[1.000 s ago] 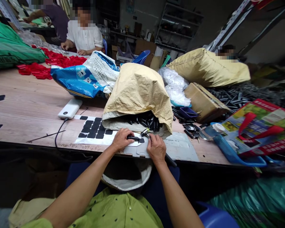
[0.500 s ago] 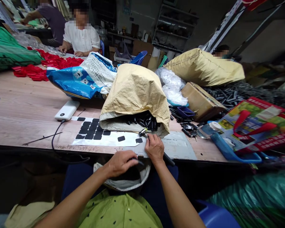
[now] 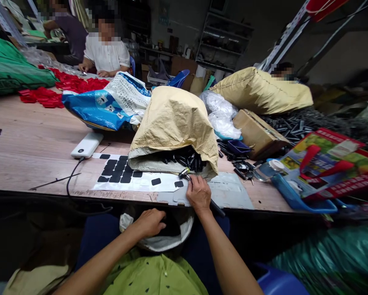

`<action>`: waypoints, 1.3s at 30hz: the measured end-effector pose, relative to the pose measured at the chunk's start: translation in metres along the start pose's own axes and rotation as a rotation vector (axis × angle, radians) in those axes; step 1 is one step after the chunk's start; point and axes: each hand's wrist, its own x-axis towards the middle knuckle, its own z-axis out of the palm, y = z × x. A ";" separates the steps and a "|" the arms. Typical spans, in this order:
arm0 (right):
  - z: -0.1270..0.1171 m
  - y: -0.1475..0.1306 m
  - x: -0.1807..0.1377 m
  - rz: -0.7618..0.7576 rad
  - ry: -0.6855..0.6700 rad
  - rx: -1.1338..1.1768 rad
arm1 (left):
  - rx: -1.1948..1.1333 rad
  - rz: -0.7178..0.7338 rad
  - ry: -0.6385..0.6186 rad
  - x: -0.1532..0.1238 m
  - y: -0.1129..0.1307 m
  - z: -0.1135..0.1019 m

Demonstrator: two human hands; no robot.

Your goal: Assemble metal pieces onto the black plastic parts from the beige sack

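My right hand (image 3: 199, 194) is wrapped round a small hammer (image 3: 217, 208) at the table's front edge. The hammer's metal head points up and left, and its black handle sticks out below my hand. My left hand (image 3: 151, 223) hovers at the mouth of a whitish sack (image 3: 184, 234) on my lap. Its thumb stands apart from the fingers, and nothing shows between them. Just beyond the hammer, a tan sack (image 3: 174, 119) lies with its mouth towards me, full of black tubular pieces (image 3: 190, 159). Black stickers (image 3: 118, 170) sit on a white sheet beside it.
A white power bank (image 3: 87, 145) with a cable lies left. A blue-white bag (image 3: 107, 102) and red pieces (image 3: 79, 82) are behind. Rightward are a wooden box (image 3: 259, 133), a jar (image 3: 269, 170) and a colourful bag (image 3: 331, 164) in a blue tray. Co-workers (image 3: 107, 57) sit across.
My left hand has moved left and down from near the table edge to the sack. The dark piece at its fingers no longer shows. My right hand has stayed on the hammer.
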 end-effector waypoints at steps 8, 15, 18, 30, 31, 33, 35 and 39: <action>-0.002 -0.001 0.000 0.008 -0.022 -0.005 | 0.021 0.038 0.704 0.067 0.021 -0.117; -0.001 0.000 0.000 0.017 -0.024 0.011 | 0.284 -0.033 0.762 0.123 -0.006 -0.142; -0.001 -0.001 -0.001 0.021 -0.032 0.007 | 0.289 0.093 0.672 0.118 -0.001 -0.141; -0.001 -0.001 0.000 0.021 -0.017 -0.002 | 0.124 0.199 0.596 0.074 -0.008 -0.110; -0.001 -0.001 0.000 0.021 -0.015 -0.002 | 0.121 0.207 0.592 0.073 -0.009 -0.107; -0.001 -0.001 0.000 0.018 -0.011 0.002 | 0.125 0.252 0.566 0.071 -0.010 -0.102; -0.001 -0.001 -0.001 0.016 -0.005 0.005 | 0.108 0.287 0.541 0.069 -0.010 -0.096; -0.001 0.000 0.000 0.014 -0.004 0.010 | 0.002 0.268 0.576 0.068 -0.013 -0.084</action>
